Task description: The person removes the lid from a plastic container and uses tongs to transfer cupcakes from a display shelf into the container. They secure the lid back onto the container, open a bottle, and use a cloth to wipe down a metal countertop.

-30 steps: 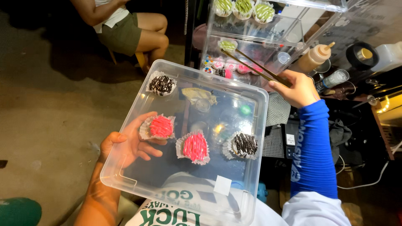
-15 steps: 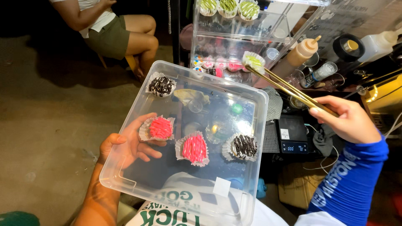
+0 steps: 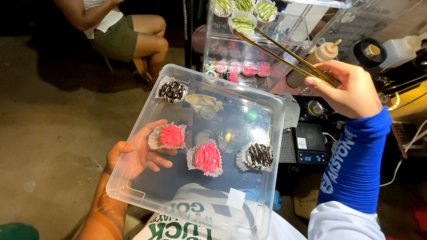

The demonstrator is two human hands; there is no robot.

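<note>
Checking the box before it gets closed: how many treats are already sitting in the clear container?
4. A chocolate-drizzled treat in the far left corner, a pink treat over the left hand, another pink one in the middle, another chocolate one at right.
</note>
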